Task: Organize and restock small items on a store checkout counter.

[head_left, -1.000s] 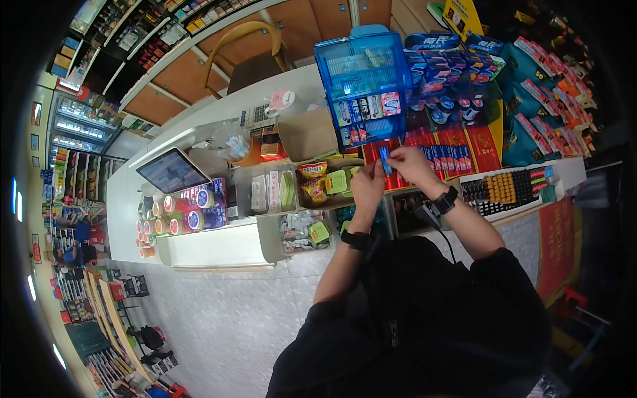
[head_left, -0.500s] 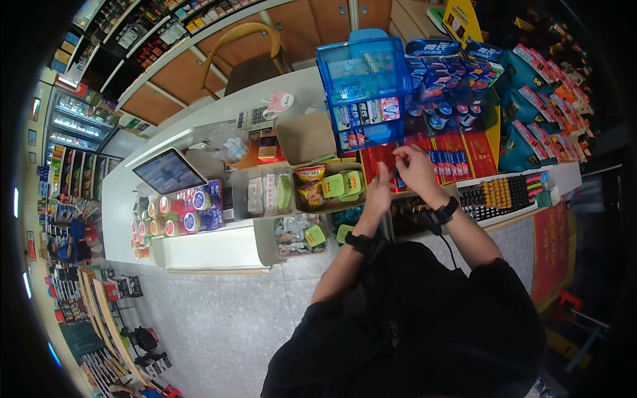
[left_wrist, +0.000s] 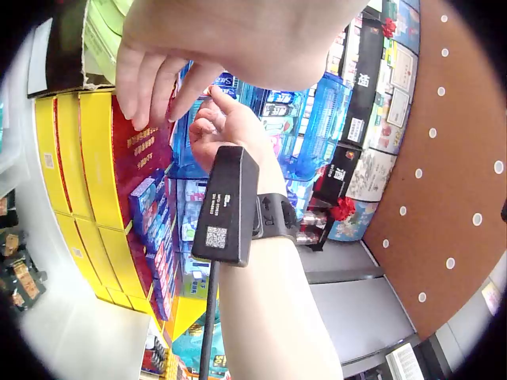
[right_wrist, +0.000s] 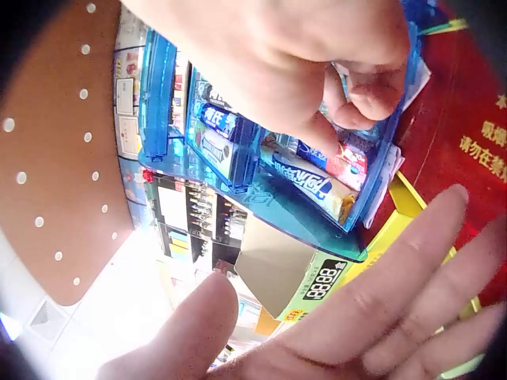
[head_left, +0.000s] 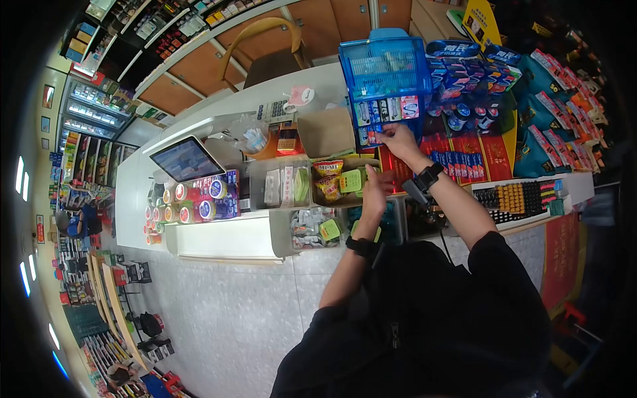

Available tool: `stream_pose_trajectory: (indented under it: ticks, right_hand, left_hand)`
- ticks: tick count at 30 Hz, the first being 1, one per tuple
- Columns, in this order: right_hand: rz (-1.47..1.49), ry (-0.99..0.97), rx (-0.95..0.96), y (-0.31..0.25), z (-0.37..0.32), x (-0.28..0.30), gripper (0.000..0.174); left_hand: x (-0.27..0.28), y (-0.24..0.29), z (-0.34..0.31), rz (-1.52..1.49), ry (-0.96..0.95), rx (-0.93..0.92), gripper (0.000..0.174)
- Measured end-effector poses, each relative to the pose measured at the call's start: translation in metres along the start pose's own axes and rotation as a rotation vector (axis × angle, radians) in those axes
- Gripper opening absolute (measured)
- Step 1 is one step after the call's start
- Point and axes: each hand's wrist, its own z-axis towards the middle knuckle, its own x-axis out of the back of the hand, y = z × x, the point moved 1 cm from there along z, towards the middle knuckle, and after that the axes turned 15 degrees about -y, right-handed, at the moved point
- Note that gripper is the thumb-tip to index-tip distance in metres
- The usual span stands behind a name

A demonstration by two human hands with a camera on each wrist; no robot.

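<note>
At the lowest tier of a blue clear rack [head_left: 385, 73], my right hand [head_left: 401, 140] has its fingers curled and its thumb against a small blue and red pack [right_wrist: 348, 168]. In the right wrist view this pack lies in the tier beside a white and blue stick pack [right_wrist: 305, 180], and the hand [right_wrist: 293, 63] partly covers it. My left hand [head_left: 373, 199] is held over the counter edge by the snack box, its fingers extended and holding nothing. The left wrist view shows that hand [left_wrist: 230, 39] above red and yellow cartons [left_wrist: 99, 162].
Right of the rack stand gum displays [head_left: 458, 69], with blue packs [head_left: 458, 164] on red cartons below. An open box holds yellow snack bags [head_left: 328, 179] and green packs. Further left are clear bins, a tablet [head_left: 187, 159] and round tubs. Black and yellow items [head_left: 509, 198] fill a tray at right.
My right hand has moved up and left from the red cartons to the rack's lowest tier. The two hands, close together before, are now apart, and my left hand's fingers have spread.
</note>
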Motion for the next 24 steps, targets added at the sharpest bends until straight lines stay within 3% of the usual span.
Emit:
stream_pose_trajectory:
  ticks: [5,7,9,12,17,24]
  right_hand:
    - [0.116,0.003,-0.032,0.003,-0.018,0.005,0.035]
    - [0.176,-0.15,-0.103,-0.01,-0.044,0.021,0.031]
    - [0.188,-0.172,-0.043,-0.007,-0.069,0.025,0.028]
    - [-0.119,-0.116,-0.064,0.005,-0.096,0.025,0.024]
    - [-0.141,-0.084,-0.158,0.006,-0.121,0.023,0.034]
    - [-0.38,0.107,-0.09,0.023,-0.13,0.027,0.036]
  left_hand:
    - [-0.002,0.014,-0.008,0.02,0.103,-0.029,0.093]
    - [-0.005,0.02,-0.01,0.034,0.134,-0.028,0.09]
    - [-0.009,0.025,-0.011,0.038,0.213,-0.072,0.084]
    - [-0.014,0.019,-0.006,0.049,0.129,-0.034,0.086]
    - [-0.031,0.008,0.002,0.062,0.097,-0.053,0.087]
    - [-0.046,0.01,0.005,0.007,-0.013,0.002,0.089]
